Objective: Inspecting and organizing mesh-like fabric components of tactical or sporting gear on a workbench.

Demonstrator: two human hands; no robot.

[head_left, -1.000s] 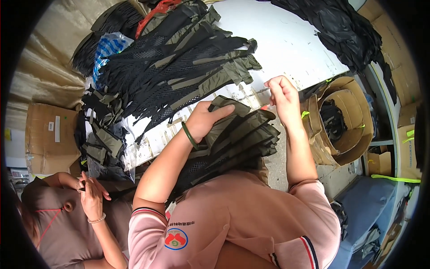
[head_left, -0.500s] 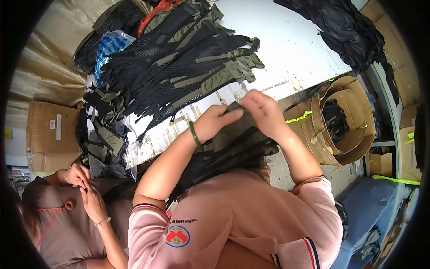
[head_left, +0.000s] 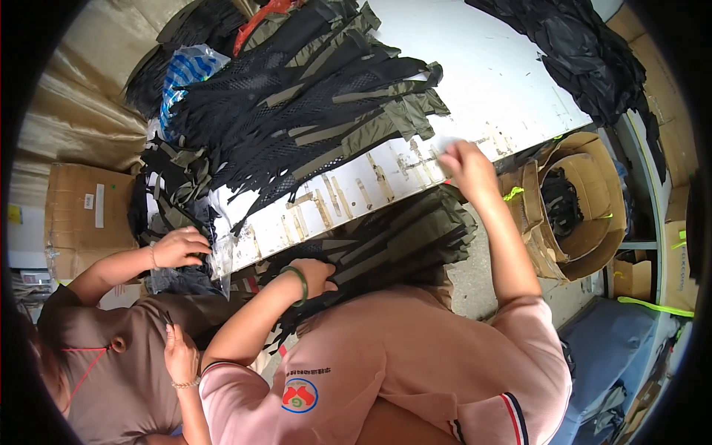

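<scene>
A bundle of long black mesh fabric pieces with olive-green strips (head_left: 404, 241) lies across my lap, below the table's edge. My left hand (head_left: 313, 276), with a green bangle at the wrist, is down at the left part of this bundle, its fingers curled in on the black mesh. My right hand (head_left: 471, 172) is raised over the table's front edge, beyond the olive ends of the bundle. Motion smears its fingers, and I see no fabric in it. A larger heap of similar mesh pieces (head_left: 311, 104) covers the left of the white table (head_left: 489, 81).
On the left, a co-worker's hands (head_left: 178, 248) are close to a clear plastic bag and fabric scraps (head_left: 174, 167). A cardboard box (head_left: 89, 215) stands behind them. To the right is an open carton (head_left: 593, 159) with black material inside. Black sheeting (head_left: 586, 52) hangs over the table's far right.
My hands have parted from the olive fabric they held together. The left dropped to the bundle on my lap; the right moved right, over the table edge. The co-worker's hands separated.
</scene>
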